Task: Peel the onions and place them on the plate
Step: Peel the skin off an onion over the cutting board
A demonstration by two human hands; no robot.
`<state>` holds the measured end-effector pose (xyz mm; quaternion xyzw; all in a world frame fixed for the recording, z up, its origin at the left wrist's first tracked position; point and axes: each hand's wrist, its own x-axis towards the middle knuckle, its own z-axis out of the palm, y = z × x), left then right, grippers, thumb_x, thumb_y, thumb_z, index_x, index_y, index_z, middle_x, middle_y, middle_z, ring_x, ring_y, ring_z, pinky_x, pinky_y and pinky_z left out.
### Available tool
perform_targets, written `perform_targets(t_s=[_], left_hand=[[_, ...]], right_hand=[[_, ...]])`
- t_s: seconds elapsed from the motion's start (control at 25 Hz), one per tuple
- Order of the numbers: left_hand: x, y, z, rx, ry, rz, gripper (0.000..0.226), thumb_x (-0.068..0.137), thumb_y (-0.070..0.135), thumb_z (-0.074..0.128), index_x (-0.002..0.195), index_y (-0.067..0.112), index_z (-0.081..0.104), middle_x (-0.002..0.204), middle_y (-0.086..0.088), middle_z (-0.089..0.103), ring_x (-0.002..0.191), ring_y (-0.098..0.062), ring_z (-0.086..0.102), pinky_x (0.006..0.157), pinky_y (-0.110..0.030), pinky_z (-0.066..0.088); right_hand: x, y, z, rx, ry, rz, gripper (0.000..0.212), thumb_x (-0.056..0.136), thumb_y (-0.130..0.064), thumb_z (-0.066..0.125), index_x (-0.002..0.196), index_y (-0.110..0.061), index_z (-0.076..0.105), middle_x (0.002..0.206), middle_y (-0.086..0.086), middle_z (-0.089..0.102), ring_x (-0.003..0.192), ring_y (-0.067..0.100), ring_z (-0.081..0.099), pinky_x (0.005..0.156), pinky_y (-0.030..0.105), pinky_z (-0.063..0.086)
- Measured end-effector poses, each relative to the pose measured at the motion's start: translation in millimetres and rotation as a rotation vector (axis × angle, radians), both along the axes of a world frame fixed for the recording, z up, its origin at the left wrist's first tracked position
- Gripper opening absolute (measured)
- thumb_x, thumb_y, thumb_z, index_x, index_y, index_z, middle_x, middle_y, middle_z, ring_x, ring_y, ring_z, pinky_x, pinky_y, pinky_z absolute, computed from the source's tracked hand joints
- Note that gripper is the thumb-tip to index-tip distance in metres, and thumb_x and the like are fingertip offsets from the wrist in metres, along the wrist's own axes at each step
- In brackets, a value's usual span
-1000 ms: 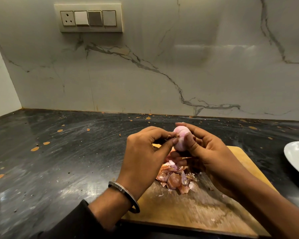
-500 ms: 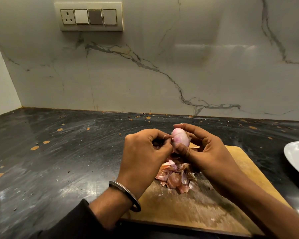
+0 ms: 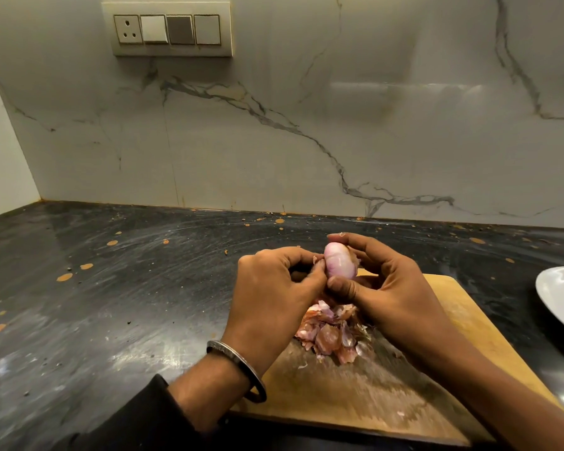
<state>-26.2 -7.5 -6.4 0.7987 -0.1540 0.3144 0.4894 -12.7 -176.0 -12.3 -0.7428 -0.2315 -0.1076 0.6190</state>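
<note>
Both hands' fingers hold a peeled onion; no writing legible.

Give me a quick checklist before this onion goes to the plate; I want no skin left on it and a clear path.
1. Small pink onion secure in the right hand, thumb and fingers around it: ok.
2. Visible side of the onion smooth and bare: ok.
3. Skin fully off: not ok; the left hand grip pinches a dry scrap at the onion's left edge.
4. Back of the onion: cannot tell, hidden by fingers.
5. White plate in view at the right edge, the part that shows is bare: ok.
6. Pile of pink-brown peels sits on the wooden cutting board, away from the plate: ok.
</note>
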Motion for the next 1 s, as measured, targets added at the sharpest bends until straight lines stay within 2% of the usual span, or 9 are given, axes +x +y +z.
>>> perform_targets(t_s=[0.12,0.32,0.52,0.64,0.8,1.0], left_hand=[[-0.6,-0.2,0.3,-0.003,-0.004,0.019,0.009,0.084,0.013,0.075,0.084,0.021,0.078,0.064,0.027,0.061,0.066,0.009,0.065,0.055,-0.005,0.048],[1.3,1.9,0.4,-0.109,0.031,0.019,0.015,0.084,0.013,0.075,0.083,0.028,0.075,0.069,0.019,0.069,0.065,0.005,0.068,0.058,-0.010,0.052],[5.8,1.9,-2.4,-0.217,0.114,-0.112,0.014,0.088,0.012,0.070,0.094,0.024,0.076,0.080,0.007,0.075,0.073,-0.006,0.072,0.065,-0.023,0.059],[5.9,2.7,-3.2,-0.234,0.178,-0.138,0.014,0.087,0.011,0.071,0.091,0.024,0.076,0.080,0.005,0.076,0.073,-0.008,0.073,0.066,-0.024,0.059],[3.3,4.9,-2.5,-0.236,0.168,-0.118,0.011,0.085,0.019,0.073,0.085,0.030,0.075,0.078,0.006,0.076,0.073,-0.008,0.073,0.069,-0.033,0.062],[2.4,1.1,-3.3,-0.340,0.177,-0.116,0.007,0.084,0.018,0.074,0.087,0.024,0.076,0.080,0.002,0.076,0.075,-0.012,0.074,0.070,-0.037,0.062]], right_hand=[[-0.9,2.7,-1.6,-0.043,-0.049,-0.017,0.057,0.073,-0.015,0.083,0.124,-0.031,0.066,0.114,-0.006,0.072,0.092,0.018,0.074,0.079,0.037,0.063],[-6.0,6.1,-0.1,-0.002,-0.114,0.015,0.060,0.062,-0.028,0.081,0.120,-0.032,0.068,0.110,-0.012,0.073,0.090,0.015,0.075,0.076,0.028,0.062],[-2.7,2.6,2.6,0.062,-0.073,0.056,0.060,0.061,-0.025,0.079,0.120,-0.030,0.067,0.110,-0.011,0.072,0.084,0.018,0.075,0.058,0.016,0.055],[-2.0,2.7,0.8,0.037,-0.086,0.046,0.060,0.061,-0.026,0.079,0.119,-0.032,0.067,0.112,-0.012,0.072,0.089,0.018,0.076,0.069,0.024,0.060],[-2.2,4.5,-2.0,0.008,-0.137,0.039,0.060,0.063,-0.028,0.080,0.122,-0.031,0.067,0.113,-0.010,0.072,0.092,0.017,0.075,0.078,0.030,0.062],[-2.0,6.4,-6.5,-0.096,-0.254,0.000,0.065,0.073,0.001,0.083,0.129,-0.025,0.065,0.117,-0.011,0.071,0.102,0.011,0.072,0.083,0.028,0.060]])
